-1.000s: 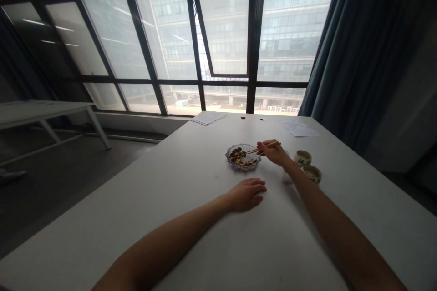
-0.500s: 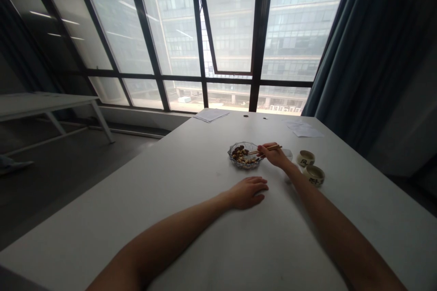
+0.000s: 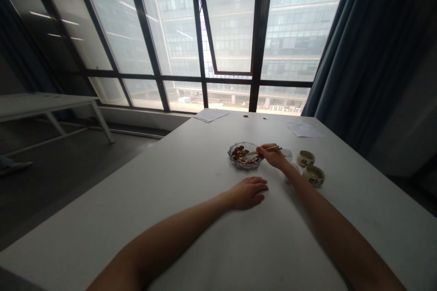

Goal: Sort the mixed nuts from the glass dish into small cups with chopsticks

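Note:
A clear glass bowl (image 3: 233,162) with a scalloped rim stands on the white table and holds mixed nuts (image 3: 240,154), brown and pale. My right hand (image 3: 272,156) grips a pair of wooden chopsticks (image 3: 252,153) at the bowl's right rim, their tips down among the nuts. Whether the tips pinch a nut is too small to tell. My left hand (image 3: 248,193) lies flat on the table in front of the bowl, fingers stretched out, holding nothing. Partly behind my right wrist is a clear container (image 3: 287,155).
Two cream cups with dark characters, a farther cup (image 3: 305,159) and a nearer cup (image 3: 314,176), stand right of my right forearm. Papers lie at the table's far left (image 3: 210,115) and far right (image 3: 303,128). A second white table (image 3: 44,104) stands at left, near a person's shoe (image 3: 15,168).
My right hand and the chopsticks have shifted very slightly left, with the tips a little farther into the bowl. My left hand has stayed in place.

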Action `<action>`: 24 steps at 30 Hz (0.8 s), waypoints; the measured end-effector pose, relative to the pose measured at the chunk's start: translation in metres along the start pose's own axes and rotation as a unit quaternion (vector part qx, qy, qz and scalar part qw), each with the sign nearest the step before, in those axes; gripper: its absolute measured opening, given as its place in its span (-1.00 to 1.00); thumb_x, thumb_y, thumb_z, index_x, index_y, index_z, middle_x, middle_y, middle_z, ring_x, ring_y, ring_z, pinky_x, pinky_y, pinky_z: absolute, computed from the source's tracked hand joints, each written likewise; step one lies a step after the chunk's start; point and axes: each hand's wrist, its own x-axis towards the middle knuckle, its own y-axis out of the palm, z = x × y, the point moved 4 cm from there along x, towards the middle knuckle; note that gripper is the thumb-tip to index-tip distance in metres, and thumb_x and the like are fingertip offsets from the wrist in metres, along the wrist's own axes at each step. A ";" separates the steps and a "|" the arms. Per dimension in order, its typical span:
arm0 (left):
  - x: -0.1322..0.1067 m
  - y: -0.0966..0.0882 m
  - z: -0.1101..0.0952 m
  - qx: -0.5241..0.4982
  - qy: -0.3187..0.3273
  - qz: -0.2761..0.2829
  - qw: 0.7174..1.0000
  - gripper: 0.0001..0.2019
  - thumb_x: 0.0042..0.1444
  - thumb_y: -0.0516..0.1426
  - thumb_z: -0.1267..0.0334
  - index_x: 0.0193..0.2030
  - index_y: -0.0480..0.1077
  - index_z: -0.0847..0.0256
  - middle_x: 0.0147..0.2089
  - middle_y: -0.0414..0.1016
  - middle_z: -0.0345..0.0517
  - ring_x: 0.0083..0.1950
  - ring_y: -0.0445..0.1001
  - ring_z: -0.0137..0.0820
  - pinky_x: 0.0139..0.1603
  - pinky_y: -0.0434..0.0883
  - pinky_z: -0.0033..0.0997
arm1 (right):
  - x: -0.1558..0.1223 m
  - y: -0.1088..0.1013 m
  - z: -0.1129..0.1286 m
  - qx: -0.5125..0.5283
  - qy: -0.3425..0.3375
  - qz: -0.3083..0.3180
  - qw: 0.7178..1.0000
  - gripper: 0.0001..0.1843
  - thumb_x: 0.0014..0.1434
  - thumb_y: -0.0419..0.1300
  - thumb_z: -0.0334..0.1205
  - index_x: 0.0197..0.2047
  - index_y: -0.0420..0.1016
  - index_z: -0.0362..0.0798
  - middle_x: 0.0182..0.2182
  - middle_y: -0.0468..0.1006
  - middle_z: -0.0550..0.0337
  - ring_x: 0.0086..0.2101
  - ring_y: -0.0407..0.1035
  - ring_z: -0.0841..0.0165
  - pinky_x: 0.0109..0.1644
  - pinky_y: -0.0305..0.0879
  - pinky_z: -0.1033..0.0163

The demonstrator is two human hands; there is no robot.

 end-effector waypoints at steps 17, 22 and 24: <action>0.000 -0.002 0.000 -0.003 0.002 0.004 1.000 -0.64 0.23 0.09 0.23 0.16 0.36 0.11 0.30 0.34 -0.02 0.32 0.28 -0.23 0.37 0.19 -0.23 | 0.008 -0.002 -0.009 0.046 0.018 -0.031 0.998 -0.62 0.08 0.30 0.09 -0.52 0.51 -0.06 -0.51 0.63 0.07 -0.48 0.58 0.19 -0.41 0.55 0.22; 0.000 -0.001 0.000 -0.005 0.001 0.005 1.000 -0.64 0.23 0.09 0.21 0.16 0.36 0.10 0.30 0.34 -0.02 0.33 0.28 -0.22 0.37 0.18 -0.21 | 0.009 -0.007 -0.007 0.048 0.025 -0.036 0.998 -0.60 0.05 0.32 0.12 -0.51 0.51 -0.06 -0.50 0.64 0.04 -0.48 0.58 0.20 -0.42 0.55 0.24; 0.000 -0.002 0.000 -0.005 0.005 0.004 1.000 -0.64 0.24 0.08 0.22 0.16 0.36 0.10 0.30 0.34 -0.02 0.33 0.28 -0.22 0.36 0.18 -0.22 | 0.009 -0.007 -0.007 0.043 0.023 -0.032 0.998 -0.60 0.04 0.33 0.13 -0.49 0.52 -0.07 -0.50 0.63 0.04 -0.48 0.58 0.21 -0.41 0.56 0.24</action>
